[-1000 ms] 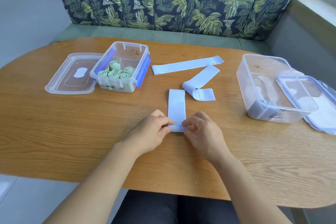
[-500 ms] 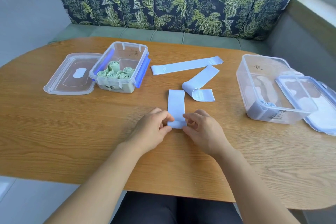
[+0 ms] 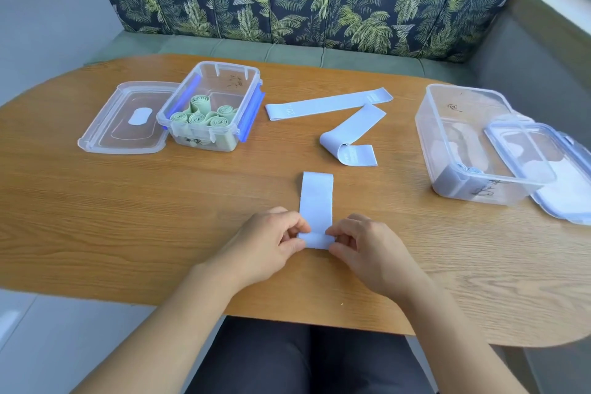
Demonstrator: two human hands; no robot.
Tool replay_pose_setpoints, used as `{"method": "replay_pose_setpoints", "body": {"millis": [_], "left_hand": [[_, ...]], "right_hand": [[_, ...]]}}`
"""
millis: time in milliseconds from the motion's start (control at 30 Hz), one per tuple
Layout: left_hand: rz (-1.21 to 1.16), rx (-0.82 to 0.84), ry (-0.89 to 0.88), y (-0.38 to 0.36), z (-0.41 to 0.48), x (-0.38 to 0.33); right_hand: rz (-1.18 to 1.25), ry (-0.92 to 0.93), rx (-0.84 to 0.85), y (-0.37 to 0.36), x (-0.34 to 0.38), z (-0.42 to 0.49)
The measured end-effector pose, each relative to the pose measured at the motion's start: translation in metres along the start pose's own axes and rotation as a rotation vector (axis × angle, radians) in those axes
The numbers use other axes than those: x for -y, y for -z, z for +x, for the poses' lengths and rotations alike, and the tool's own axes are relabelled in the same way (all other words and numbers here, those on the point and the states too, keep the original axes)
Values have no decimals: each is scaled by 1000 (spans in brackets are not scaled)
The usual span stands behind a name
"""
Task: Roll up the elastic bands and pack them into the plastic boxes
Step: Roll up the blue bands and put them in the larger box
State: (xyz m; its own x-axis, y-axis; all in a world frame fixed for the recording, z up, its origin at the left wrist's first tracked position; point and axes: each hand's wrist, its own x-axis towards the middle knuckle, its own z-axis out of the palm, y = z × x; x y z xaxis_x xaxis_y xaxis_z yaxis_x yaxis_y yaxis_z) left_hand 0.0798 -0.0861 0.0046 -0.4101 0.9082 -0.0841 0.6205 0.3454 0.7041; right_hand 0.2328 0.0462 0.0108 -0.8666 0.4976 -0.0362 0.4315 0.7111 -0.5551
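Both hands pinch the near end of a pale blue elastic band (image 3: 316, 198): the left hand (image 3: 271, 243) at its left edge and the right hand (image 3: 367, 246) at its right, fingers curled onto the small first turn. The band lies flat on the worktop (image 3: 128, 217), with its long axis pointing straight away from the person and equally near each hand, so rolling should go forward. Since a second ago the grip is unchanged and the roll has barely grown. The box (image 3: 463, 192) holding blue rolls stands well to the right.

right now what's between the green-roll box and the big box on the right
Head view: a straight blue band and a folded blue band on the table.
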Motion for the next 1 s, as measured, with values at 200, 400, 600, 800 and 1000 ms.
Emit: {"method": "replay_pose_setpoints", "body": {"millis": [200, 400, 600, 800, 1000], "left_hand": [[23, 14, -1, -6, -19, -6], [43, 1, -2, -5, -16, -7], [10, -31, -38, -8, -16, -5], [-10, -17, -18, -8, -13, -6], [8, -1, 10, -4, -3, -5]], "right_hand": [[14, -20, -1, -5, 2, -19], [27, 14, -137, -14, 6, -23], [29, 10, -146, -13, 2, -17], [-7, 10, -91, -8, 0, -8], [-5, 35, -175, -10, 0, -9]]}}
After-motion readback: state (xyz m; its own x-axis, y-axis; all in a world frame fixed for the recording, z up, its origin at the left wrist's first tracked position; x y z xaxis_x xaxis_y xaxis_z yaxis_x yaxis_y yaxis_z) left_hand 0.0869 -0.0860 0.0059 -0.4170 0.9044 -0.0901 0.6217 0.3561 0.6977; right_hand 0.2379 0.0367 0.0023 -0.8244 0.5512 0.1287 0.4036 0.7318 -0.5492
